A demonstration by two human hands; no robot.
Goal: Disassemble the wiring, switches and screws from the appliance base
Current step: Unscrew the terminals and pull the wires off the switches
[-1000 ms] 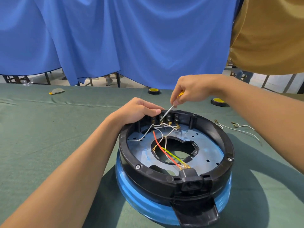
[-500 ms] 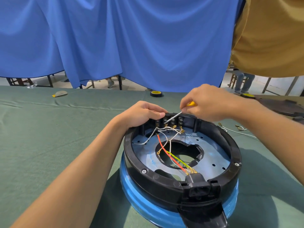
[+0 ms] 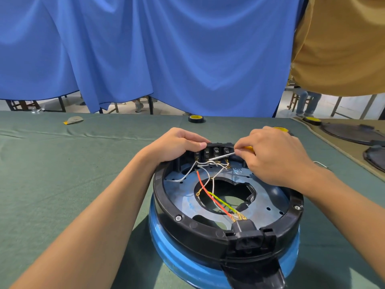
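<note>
So, closest to the camera is the black power socket (image 3: 249, 243), clipped into the near edge of the appliance base (image 3: 200, 232). The base sits upside down on the green tablecloth (image 3: 62, 174), black ring on top of a blue body. There's a screw (image 3: 178, 217) in the ring on the left and another one (image 3: 298, 207) on the right.

From the socket a red wire (image 3: 210, 195) and a yellow-green wire (image 3: 224, 202) run across the bluish metal plate (image 3: 183, 203) and its big centre hole. The white wires (image 3: 206, 163) bunch up under the row of switches (image 3: 216, 152) at the far rim.

The left hand (image 3: 177, 144) is curled over that far rim right beside the switches, gripping the base. The right hand (image 3: 275, 155) pinches a yellow-handled screwdriver (image 3: 221, 156), shaft angled down-left with the tip at the switch terminals. The hands are close but not touching.

Further back a loose white wire (image 3: 318, 163) lies on the cloth to the right, and a tape roll (image 3: 196, 118) sits near the far table edge. Behind that hangs a blue curtain (image 3: 166, 49), with a person in a mustard shirt (image 3: 343, 49) at top right.
</note>
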